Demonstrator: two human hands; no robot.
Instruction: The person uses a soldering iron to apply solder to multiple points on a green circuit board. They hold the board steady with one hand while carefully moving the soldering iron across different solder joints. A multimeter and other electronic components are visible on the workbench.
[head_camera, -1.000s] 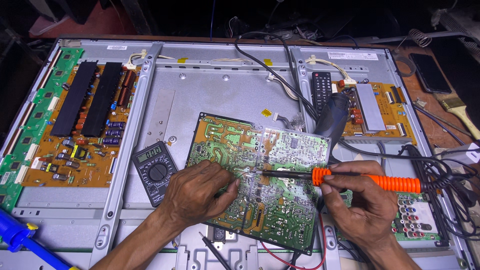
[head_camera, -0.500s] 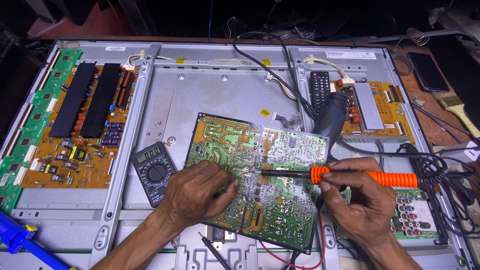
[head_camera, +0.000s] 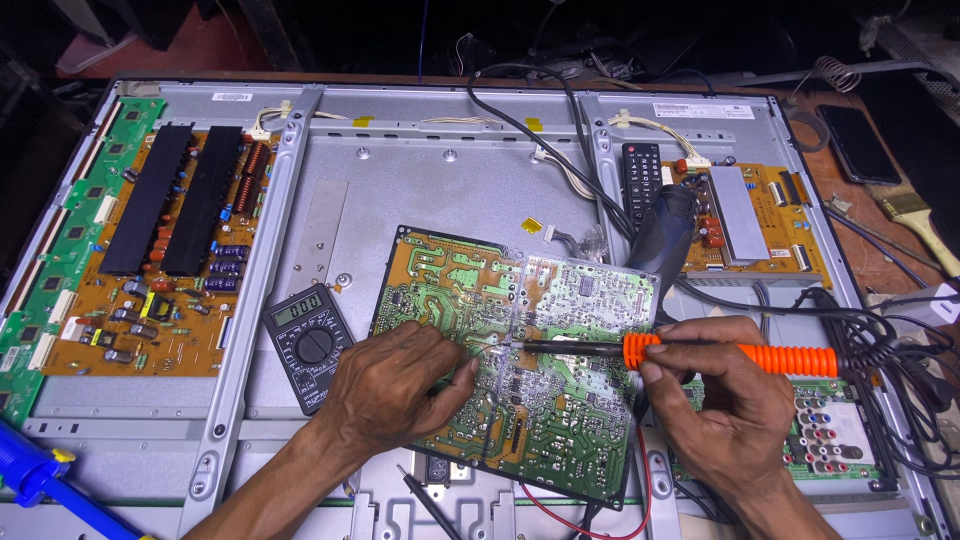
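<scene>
A green circuit board (head_camera: 540, 300) lies solder side up on the open metal back of a flat television (head_camera: 420, 190). My right hand (head_camera: 720, 400) grips a soldering iron with an orange ribbed handle (head_camera: 740, 355); its dark tip touches the middle of the board. My left hand (head_camera: 395, 385) rests on the board's left part, its fingers pinched on a thin wire whose end meets the iron's tip.
A black multimeter (head_camera: 308, 340) sits left of the board. A brown board with black heat sinks (head_camera: 170, 250) fills the left side. A remote control (head_camera: 641, 180), a black tool (head_camera: 662, 235), tangled cables (head_camera: 890, 340), a phone (head_camera: 858, 143) and a paintbrush (head_camera: 915, 215) lie to the right. A blue tool (head_camera: 40, 480) is at bottom left.
</scene>
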